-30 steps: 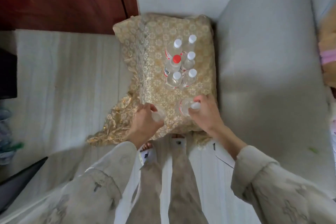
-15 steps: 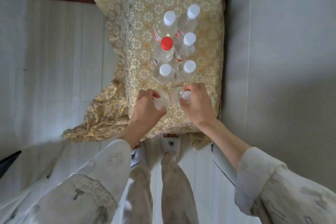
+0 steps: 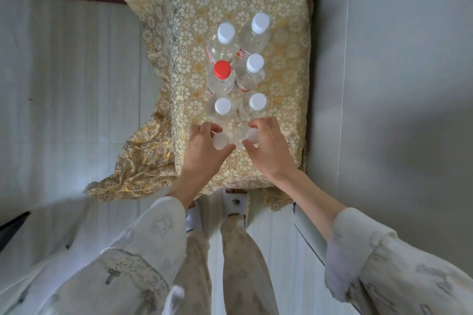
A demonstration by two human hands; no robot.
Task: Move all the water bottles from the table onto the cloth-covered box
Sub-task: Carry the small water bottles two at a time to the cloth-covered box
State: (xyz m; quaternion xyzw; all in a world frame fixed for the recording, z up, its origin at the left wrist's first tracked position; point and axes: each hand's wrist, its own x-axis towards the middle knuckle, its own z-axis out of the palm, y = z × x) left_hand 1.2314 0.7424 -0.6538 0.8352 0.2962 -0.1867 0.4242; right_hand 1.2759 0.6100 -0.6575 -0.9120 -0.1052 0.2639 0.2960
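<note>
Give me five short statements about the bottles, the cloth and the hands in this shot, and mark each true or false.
1. Exactly one standing bottle has a red cap. True.
2. The six free bottles stand in one single line. False: they form two columns of three on the cloth-covered box.
3. The left hand and the right hand each grip a bottle. True.
4. The held bottles are at the far end of the group. False: they are at the near end.
5. The cloth is plain white. False: gold floral pattern.
</note>
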